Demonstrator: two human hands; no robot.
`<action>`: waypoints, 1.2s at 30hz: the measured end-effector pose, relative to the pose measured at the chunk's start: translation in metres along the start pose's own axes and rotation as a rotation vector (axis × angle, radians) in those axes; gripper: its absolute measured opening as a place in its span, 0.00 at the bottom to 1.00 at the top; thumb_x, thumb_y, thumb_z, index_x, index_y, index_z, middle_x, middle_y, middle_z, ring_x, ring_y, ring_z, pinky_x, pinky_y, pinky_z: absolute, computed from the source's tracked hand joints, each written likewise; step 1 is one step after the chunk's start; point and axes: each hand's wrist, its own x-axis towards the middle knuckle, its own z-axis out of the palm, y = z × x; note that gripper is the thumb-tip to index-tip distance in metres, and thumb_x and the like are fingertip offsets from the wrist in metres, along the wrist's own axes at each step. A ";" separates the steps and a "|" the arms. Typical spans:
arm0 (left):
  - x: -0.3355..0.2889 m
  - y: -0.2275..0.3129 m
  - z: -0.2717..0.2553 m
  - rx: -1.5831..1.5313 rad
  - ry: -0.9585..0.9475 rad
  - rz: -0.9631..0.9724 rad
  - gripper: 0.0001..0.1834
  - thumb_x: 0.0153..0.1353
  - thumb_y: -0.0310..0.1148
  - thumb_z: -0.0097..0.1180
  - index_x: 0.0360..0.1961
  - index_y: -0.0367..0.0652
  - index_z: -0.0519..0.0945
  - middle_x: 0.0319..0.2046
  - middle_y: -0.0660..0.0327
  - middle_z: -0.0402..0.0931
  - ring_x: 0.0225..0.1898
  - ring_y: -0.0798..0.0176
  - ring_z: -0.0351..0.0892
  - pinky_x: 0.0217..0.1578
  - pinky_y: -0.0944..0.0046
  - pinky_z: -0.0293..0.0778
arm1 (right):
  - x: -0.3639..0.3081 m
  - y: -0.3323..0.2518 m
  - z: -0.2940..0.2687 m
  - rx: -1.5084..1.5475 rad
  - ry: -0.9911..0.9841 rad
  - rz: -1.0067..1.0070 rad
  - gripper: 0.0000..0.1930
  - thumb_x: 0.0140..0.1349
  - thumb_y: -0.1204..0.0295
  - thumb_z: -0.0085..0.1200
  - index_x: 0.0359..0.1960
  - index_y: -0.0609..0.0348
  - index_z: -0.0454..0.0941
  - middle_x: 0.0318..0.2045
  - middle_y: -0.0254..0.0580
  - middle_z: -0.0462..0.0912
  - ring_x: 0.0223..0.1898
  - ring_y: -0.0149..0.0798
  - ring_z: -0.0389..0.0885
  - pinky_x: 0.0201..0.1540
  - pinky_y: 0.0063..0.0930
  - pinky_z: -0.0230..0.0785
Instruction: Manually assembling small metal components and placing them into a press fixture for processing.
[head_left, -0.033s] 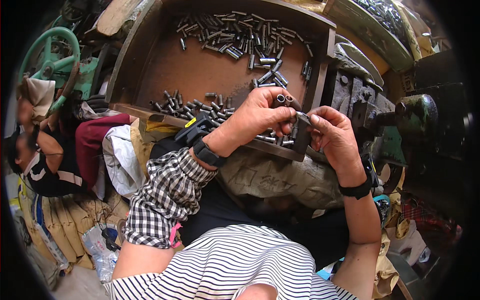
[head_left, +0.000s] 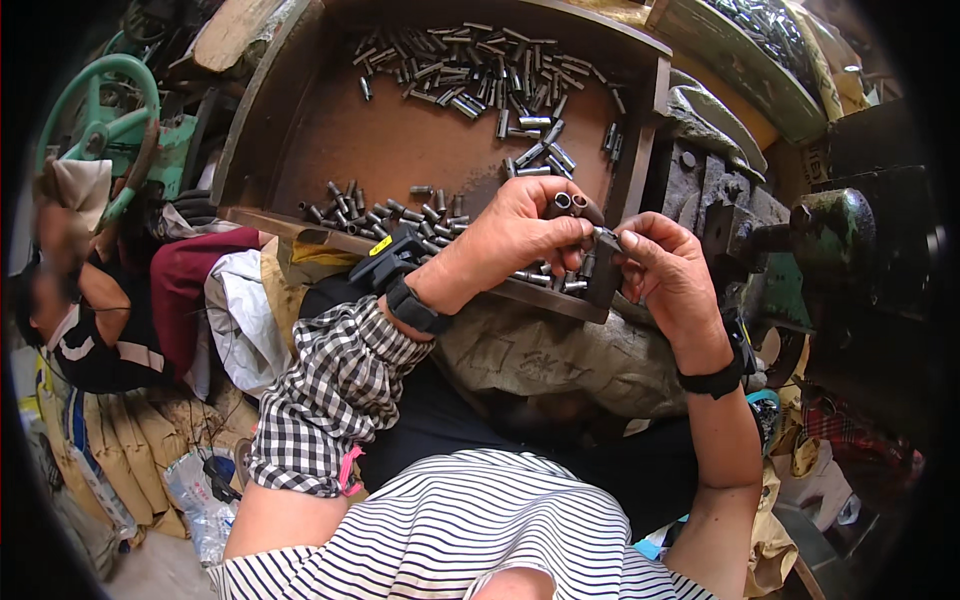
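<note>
My left hand [head_left: 520,225] is closed around short metal tubes [head_left: 562,201]; two open round ends point up between its fingers. My right hand [head_left: 668,262] pinches a small metal piece [head_left: 606,236] between thumb and forefinger, against the left thumb and fingertips. Its exact shape is mostly covered by the fingers. Both hands are over the near right corner of a brown wooden tray [head_left: 420,140]. Inside it, several loose metal tubes [head_left: 470,75] are heaped along the far side, and shorter tubes [head_left: 390,212] lie along the near edge.
Close on the right stands a dark machine with a greenish cylindrical part [head_left: 838,222]. A green handwheel [head_left: 95,135] is at the far left, where another person [head_left: 100,310] works. Another box of metal parts [head_left: 765,40] sits at the far right. Grey sacking [head_left: 560,355] hangs below the tray.
My hands and the pieces in them are almost unmoved. At the left, the other person's arm and head have shifted slightly.
</note>
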 end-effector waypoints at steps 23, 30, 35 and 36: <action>0.004 -0.003 0.007 -0.093 0.009 -0.045 0.07 0.59 0.28 0.58 0.37 0.39 0.75 0.27 0.63 0.77 0.22 0.73 0.76 0.22 0.76 0.74 | -0.045 -0.015 0.022 -0.839 0.213 -0.590 0.10 0.59 0.73 0.56 0.37 0.67 0.73 0.27 0.37 0.78 0.26 0.24 0.76 0.26 0.19 0.69; -0.005 -0.008 -0.002 0.041 0.065 0.004 0.08 0.58 0.27 0.59 0.37 0.38 0.75 0.27 0.62 0.77 0.23 0.71 0.76 0.24 0.73 0.75 | -0.234 -0.053 0.012 -0.163 0.519 -1.218 0.12 0.63 0.76 0.49 0.47 0.63 0.69 0.39 0.47 0.79 0.34 0.33 0.77 0.27 0.21 0.70; -0.013 -0.003 0.021 0.062 0.076 0.025 0.08 0.58 0.28 0.59 0.37 0.39 0.75 0.28 0.63 0.78 0.25 0.72 0.78 0.25 0.75 0.75 | -0.289 -0.095 -0.068 -0.413 1.288 -1.275 0.20 0.67 0.65 0.43 0.54 0.68 0.64 0.48 0.49 0.74 0.47 0.39 0.73 0.52 0.33 0.63; -0.016 -0.004 0.024 0.075 0.075 0.034 0.07 0.59 0.29 0.58 0.36 0.39 0.75 0.28 0.63 0.78 0.25 0.73 0.79 0.24 0.76 0.75 | -0.285 -0.096 -0.082 -0.402 1.277 -1.268 0.20 0.67 0.65 0.43 0.54 0.68 0.64 0.48 0.49 0.74 0.47 0.39 0.73 0.52 0.33 0.63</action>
